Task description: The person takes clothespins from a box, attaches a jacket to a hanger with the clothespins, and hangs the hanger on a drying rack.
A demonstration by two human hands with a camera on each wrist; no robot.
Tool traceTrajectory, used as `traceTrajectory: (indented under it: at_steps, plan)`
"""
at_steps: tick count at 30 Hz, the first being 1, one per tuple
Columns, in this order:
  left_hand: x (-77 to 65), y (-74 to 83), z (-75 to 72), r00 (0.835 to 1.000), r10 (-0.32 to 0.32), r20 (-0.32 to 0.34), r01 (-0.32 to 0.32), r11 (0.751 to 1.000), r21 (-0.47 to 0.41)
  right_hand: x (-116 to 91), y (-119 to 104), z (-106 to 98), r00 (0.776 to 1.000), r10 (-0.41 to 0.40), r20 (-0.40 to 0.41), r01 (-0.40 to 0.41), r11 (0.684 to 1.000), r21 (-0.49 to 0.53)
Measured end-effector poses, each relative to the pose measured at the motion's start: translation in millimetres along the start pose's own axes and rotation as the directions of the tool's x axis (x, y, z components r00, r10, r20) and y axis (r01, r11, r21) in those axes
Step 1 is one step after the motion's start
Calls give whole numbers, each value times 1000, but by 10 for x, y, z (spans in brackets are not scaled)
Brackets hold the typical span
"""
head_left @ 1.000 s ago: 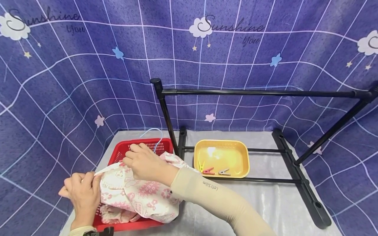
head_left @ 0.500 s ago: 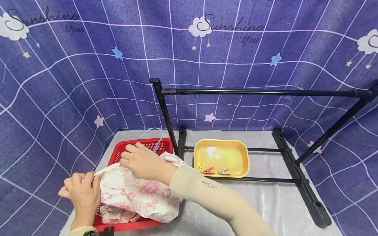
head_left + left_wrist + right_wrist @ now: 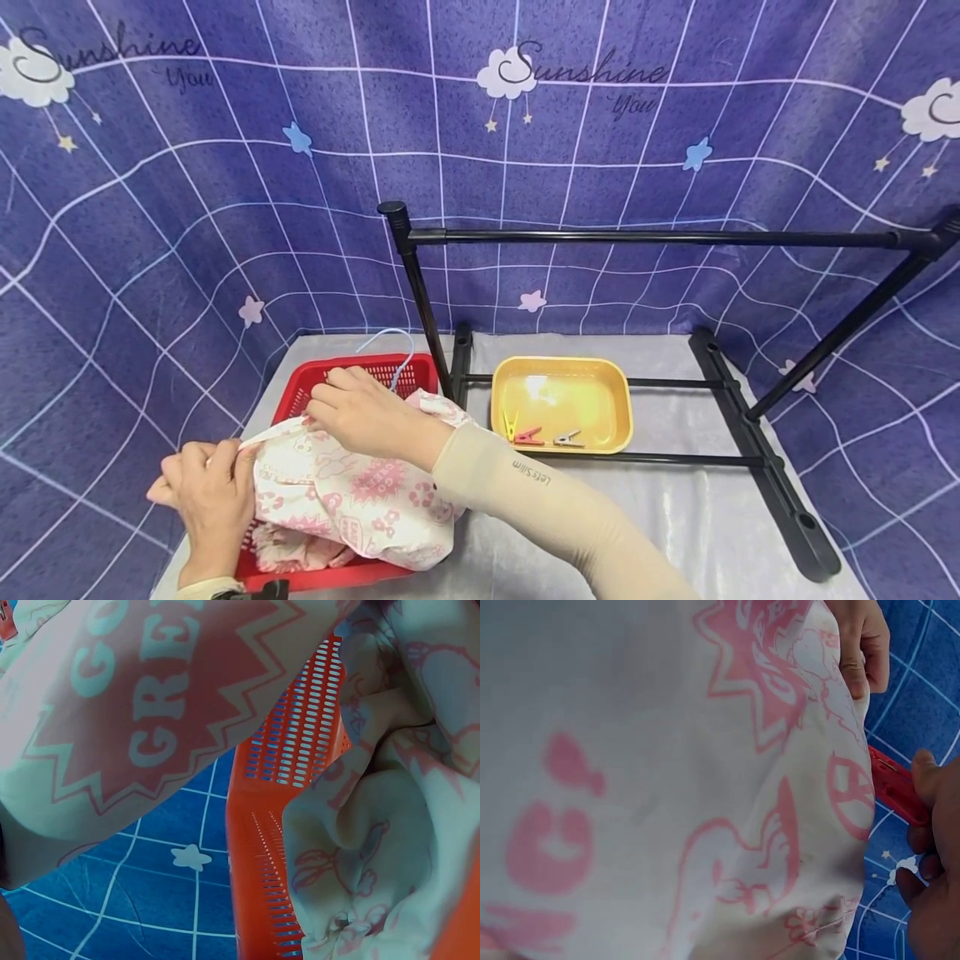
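A white garment with pink print (image 3: 382, 500) lies bunched over the red basket (image 3: 367, 575). My left hand (image 3: 213, 496) pinches one end of its upper edge between thumb and fingers; the right wrist view shows this grip on the cloth too. Farther along the same edge is my right hand (image 3: 367, 417), its fingers bent. A red clothespin (image 3: 896, 784) is pinched in that hand (image 3: 941, 847), its tip right at the garment's edge. In the head view the hand mostly hides the clothespin. From the basket's back rises the light blue hook of a hanger (image 3: 405, 354).
A yellow tray (image 3: 562, 367) holds yellow, pink and grey clothespins (image 3: 567, 438). It stands among the base bars of a black rack, whose top rail (image 3: 637, 237) crosses above. A pink ruffled cloth (image 3: 292, 550) lies in the basket. Purple grid curtain (image 3: 600, 150) hangs behind.
My right hand has shifted very slightly left along the garment's edge. My left hand stays in place, still gripping the cloth.
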State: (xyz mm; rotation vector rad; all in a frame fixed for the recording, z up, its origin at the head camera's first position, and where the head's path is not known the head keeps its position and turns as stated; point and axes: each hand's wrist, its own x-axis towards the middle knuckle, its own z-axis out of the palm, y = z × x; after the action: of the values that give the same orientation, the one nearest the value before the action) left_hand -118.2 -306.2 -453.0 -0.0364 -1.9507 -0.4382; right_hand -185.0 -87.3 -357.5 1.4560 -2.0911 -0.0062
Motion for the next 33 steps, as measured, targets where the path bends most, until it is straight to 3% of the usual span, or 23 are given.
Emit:
traceTrajectory:
  at_steps: [15, 22, 29, 33]
  plan:
    - [13, -18, 28, 1000, -2, 8, 2, 1000, -9, -14, -19, 2, 998, -60, 25, 63, 987, -146]
    - [-7, -26, 22, 1000, -15, 26, 15, 1000, -8, -47, -4, 5, 999, -45, -1, 45, 993, -111]
    - [-26, -41, -10, 999, -18, 31, 18, 1000, -16, -59, -22, 28, 999, 0, 47, 4, 997, -71]
    - [-24, -36, 1, 1000, -11, 24, 12, 1000, -18, -61, -16, 41, 999, 14, 31, -12, 999, -47]
